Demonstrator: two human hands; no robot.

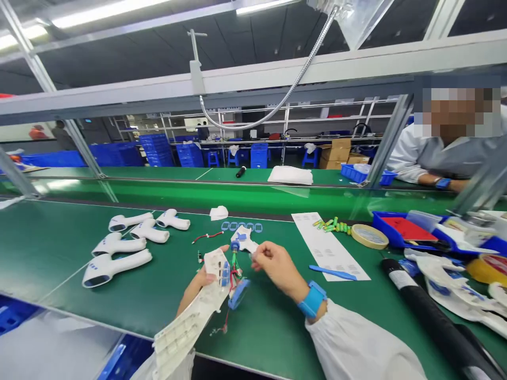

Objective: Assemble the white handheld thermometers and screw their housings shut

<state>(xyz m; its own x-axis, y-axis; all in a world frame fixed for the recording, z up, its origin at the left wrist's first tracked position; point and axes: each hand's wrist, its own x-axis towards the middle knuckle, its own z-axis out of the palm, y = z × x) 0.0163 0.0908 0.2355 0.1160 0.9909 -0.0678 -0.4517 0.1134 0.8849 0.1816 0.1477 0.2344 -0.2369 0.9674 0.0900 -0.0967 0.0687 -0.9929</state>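
Observation:
My left hand [200, 281] is closed around a white plastic housing half [193, 312] of a handheld thermometer-like device, its hollow inside facing up. Blue buttons [225, 274] sit along its head. Red, green and black wires [236, 264] run from a blue sensor piece [235, 246] to a blue-framed display [239, 293] hanging at the housing's side. My right hand [277, 265], with a blue wrist strap, has thumb and fingers pinched together right of the wires; what they hold is too small to make out. Just beyond the fingertips lies a white housing piece [245, 240].
Several white device shells [114, 266] lie at left. Behind my hands are blue frames [242, 227] and a red wire [208, 236]. Rightward are a paper sheet [328, 245], batteries [335, 226], tape roll [369, 236], blue tool [332, 272] and black tube [428, 311]. A co-worker [447, 153] sits opposite.

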